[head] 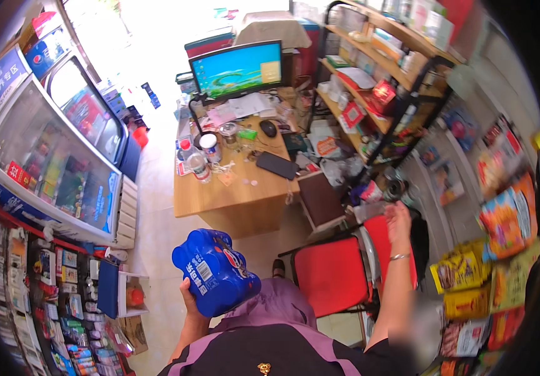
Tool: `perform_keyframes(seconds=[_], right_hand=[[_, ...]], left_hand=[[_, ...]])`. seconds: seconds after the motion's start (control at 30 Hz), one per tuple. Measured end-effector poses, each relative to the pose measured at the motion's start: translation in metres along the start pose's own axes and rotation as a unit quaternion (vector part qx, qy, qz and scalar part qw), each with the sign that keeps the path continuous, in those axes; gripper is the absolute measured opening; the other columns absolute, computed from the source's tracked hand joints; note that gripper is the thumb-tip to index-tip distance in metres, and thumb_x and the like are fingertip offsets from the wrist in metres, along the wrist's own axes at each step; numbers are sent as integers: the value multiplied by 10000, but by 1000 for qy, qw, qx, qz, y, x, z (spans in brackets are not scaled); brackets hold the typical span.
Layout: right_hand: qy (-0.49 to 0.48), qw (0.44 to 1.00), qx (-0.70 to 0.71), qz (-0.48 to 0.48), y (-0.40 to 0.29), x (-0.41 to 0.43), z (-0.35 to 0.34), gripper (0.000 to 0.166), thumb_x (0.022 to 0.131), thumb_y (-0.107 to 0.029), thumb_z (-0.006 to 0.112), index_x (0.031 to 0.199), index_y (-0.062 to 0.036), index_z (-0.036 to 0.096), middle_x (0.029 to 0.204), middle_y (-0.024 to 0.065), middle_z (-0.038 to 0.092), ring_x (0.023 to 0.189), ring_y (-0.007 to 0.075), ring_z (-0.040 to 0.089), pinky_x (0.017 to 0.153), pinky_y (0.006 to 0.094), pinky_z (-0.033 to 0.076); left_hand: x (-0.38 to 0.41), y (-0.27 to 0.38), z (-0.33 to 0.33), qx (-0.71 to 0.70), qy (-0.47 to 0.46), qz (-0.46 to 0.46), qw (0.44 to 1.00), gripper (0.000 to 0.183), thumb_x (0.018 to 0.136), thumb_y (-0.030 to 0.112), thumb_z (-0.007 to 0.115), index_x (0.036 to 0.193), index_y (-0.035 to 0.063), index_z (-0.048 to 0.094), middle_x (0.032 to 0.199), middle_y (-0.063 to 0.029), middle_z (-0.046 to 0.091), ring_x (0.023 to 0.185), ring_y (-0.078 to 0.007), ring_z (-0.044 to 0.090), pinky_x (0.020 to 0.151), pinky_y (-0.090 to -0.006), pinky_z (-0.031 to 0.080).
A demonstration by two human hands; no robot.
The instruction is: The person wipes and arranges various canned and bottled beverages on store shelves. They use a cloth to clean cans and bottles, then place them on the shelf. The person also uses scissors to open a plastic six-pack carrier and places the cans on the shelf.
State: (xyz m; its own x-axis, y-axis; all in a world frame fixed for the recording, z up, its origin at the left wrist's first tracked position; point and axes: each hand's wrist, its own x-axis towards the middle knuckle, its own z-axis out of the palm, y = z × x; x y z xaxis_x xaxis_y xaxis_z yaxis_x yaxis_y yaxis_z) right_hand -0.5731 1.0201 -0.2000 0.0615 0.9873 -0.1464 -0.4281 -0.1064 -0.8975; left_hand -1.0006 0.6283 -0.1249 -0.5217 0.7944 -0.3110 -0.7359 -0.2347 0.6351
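In my left hand (191, 301) is a blue shrink-wrapped multipack of Pepsi cans (218, 277), gripped at its lower left side and tilted in front of my body. My right hand (398, 218) reaches forward on the right, above the red backrest (379, 235) of a chair with a red seat (330, 272). Its fingers look loosely curled beside a pale, translucent piece of plastic (367, 211). Whether they hold it I cannot tell. A bracelet circles the right wrist.
Ahead stands a wooden desk (223, 195) with a monitor (237, 70), water bottle (196, 162), mouse (268, 128) and dark phone (277, 165). A glass-front cooler (54, 160) and packed shelves (68, 301) line the left. A black-framed rack (392, 117) and hanging snack bags (467, 268) flank the right.
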Motion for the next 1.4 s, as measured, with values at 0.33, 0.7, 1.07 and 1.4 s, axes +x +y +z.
perform_keyframes(seconds=[0.33, 0.7, 1.07, 1.4], right_hand=[[159, 986, -45, 10, -40, 301, 45, 694, 943, -144, 528, 1522, -145, 147, 1409, 146, 396, 1246, 311, 445, 1004, 444, 388], [180, 983, -18, 28, -34, 410, -36, 185, 884, -214, 654, 996, -78, 597, 964, 82, 656, 943, 233, 632, 791, 328, 530], [122, 991, -32, -48, -52, 255, -1, 471, 931, -449, 584, 1248, -103, 550, 1184, -4, 614, 1010, 138, 561, 788, 324, 441], [-224, 953, -127, 158, 81, -8, 165, 240, 957, -209, 576, 1128, -42, 555, 899, 39, 635, 798, 118, 591, 825, 282, 478]], left_hand=[[166, -1, 5, 32, 180, 90, 979, 634, 876, 488, 479, 1353, 75, 428, 1283, -132, 563, 1160, -283, 562, 1013, -423, 439], [267, 21, -9, 13, 285, 135, 949, 683, 845, 515, 525, 1354, 69, 437, 1293, -147, 562, 1168, -297, 558, 1027, -443, 429], [302, 29, -43, 10, 235, 123, 964, 717, 830, 535, 553, 1361, 71, 423, 1290, -147, 558, 1164, -287, 559, 1016, -426, 441], [314, 25, -74, 34, 244, 127, 961, 661, 854, 466, 563, 1393, 161, 333, 1319, -99, 484, 1220, -261, 480, 1006, -434, 432]])
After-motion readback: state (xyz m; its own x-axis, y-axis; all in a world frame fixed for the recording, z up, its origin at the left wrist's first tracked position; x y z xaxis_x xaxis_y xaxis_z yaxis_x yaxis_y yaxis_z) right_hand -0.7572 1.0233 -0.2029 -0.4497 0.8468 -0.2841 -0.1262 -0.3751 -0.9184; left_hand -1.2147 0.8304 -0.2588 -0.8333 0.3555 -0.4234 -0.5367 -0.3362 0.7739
